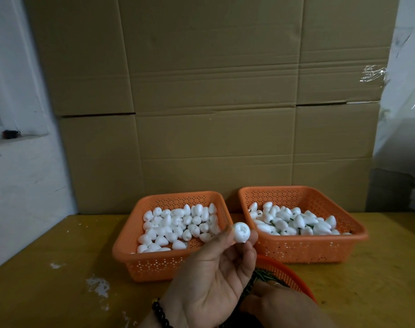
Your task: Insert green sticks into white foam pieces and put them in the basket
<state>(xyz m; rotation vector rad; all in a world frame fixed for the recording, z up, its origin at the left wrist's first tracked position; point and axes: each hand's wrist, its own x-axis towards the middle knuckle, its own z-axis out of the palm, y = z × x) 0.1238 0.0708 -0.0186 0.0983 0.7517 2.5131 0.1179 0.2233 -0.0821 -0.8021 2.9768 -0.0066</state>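
Foam piece (241,232) sits pinched at the fingertips of the left hand (216,278), raised over the bench (60,256), its dimpled flat end turned near, toward the person. Right hand (279,304) lies lower and to the right, reaching into the round basket (287,273) of green sticks (261,276); whether its grip holds one, I cannot tell. The far right basket (303,247) takes finished pieces.

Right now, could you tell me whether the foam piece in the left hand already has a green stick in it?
No stick shows. The foam piece, pinched by the left hand, shows only a bare dented end.
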